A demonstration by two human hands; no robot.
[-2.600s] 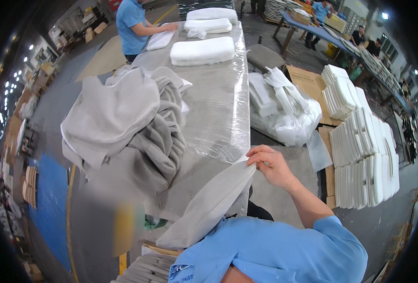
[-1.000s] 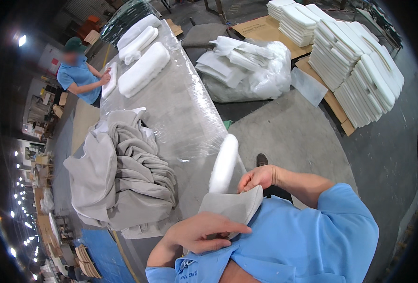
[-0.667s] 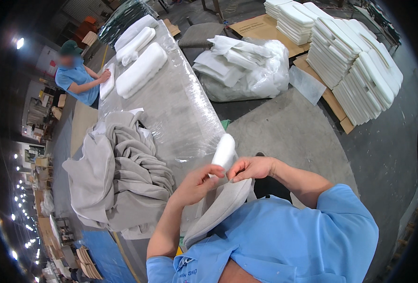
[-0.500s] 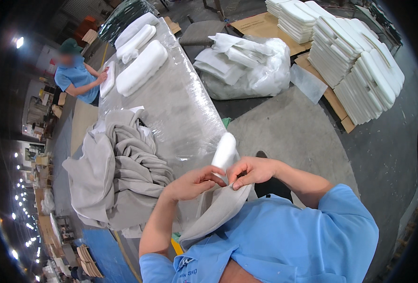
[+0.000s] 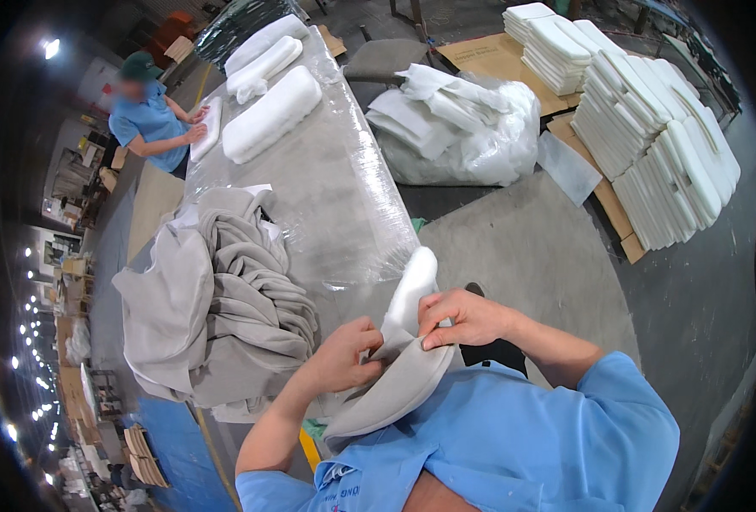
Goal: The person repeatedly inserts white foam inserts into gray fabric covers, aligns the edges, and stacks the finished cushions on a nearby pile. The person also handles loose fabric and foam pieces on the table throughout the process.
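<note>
A white padded cushion [image 5: 414, 286] stands partly inside a grey fabric cover [image 5: 399, 394], its upper end sticking out. The cover lies against my body at the near end of the table. My right hand [image 5: 466, 319] pinches the rim of the cover beside the cushion, thumb on the outside. On the other side of the opening, my left hand [image 5: 342, 355] curls its fingers round the opposite edge of the cover. The cushion's lower part is hidden in the fabric. Left of my left hand lies a heap of grey fabric covers [image 5: 224, 299].
The table [image 5: 335, 188] is wrapped in clear plastic film. White cushions [image 5: 273, 113] lie at its far end, where a co-worker [image 5: 152, 119] presses one. A plastic bag of white padding [image 5: 472, 136] and stacked white pads [image 5: 651, 128] stand to the right.
My left hand has moved down and left, apart from my right hand, and the cover's opening is wider. My right hand keeps its pinch. The whole view has shifted slightly.
</note>
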